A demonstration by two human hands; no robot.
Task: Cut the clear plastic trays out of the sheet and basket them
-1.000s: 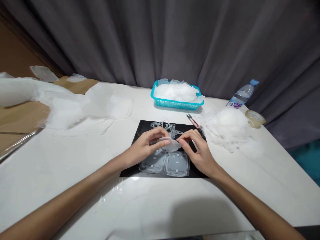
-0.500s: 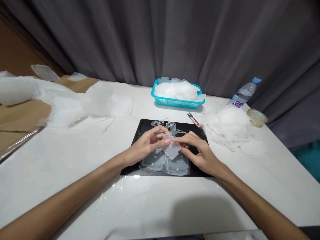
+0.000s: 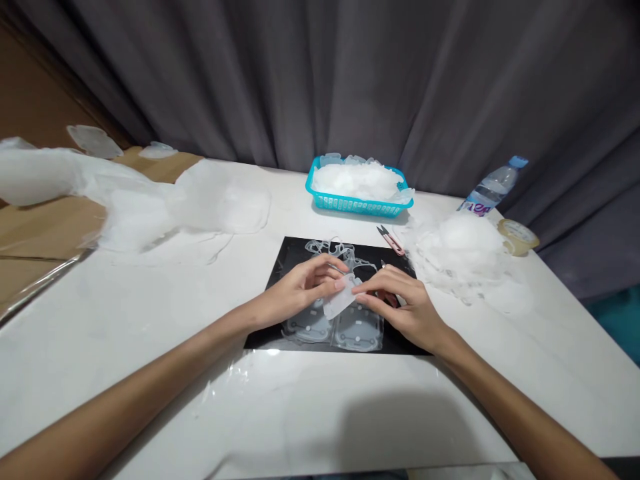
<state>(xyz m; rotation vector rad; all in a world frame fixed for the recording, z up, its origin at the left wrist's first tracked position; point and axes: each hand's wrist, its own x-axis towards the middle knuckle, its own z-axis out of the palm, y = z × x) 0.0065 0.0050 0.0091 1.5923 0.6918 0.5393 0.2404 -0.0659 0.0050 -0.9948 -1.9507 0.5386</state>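
A small frosted, translucent plastic piece (image 3: 339,303) is pinched between the thumb and fingers of my left hand (image 3: 313,283), tilted above a black mat (image 3: 265,337). My right hand (image 3: 405,300) pinches at its right edge with thumb and forefinger. Something dark and reddish shows under the curled fingers of that hand, with a small pointed tip above them; I cannot make out what it is. Beneath both hands lie clear moulded plastic sheets (image 3: 357,331) with rounded outlines. Behind them is a tangle of clear plastic trimmings (image 3: 345,251), partly hidden.
A blue basket (image 3: 360,206) heaped with white translucent pieces stands at the back. Pink-handled thread snips (image 3: 391,241) lie right of the mat, near a pile of white scraps (image 3: 465,250), a water bottle (image 3: 493,190) and a tape roll (image 3: 519,237). More white sheets (image 3: 135,210) cover cardboard at left.
The plastic piece has turned in my fingers and now shows more edge-on and slanted. My right fingertips have shifted from its top to its right edge. The camera view has moved slightly.
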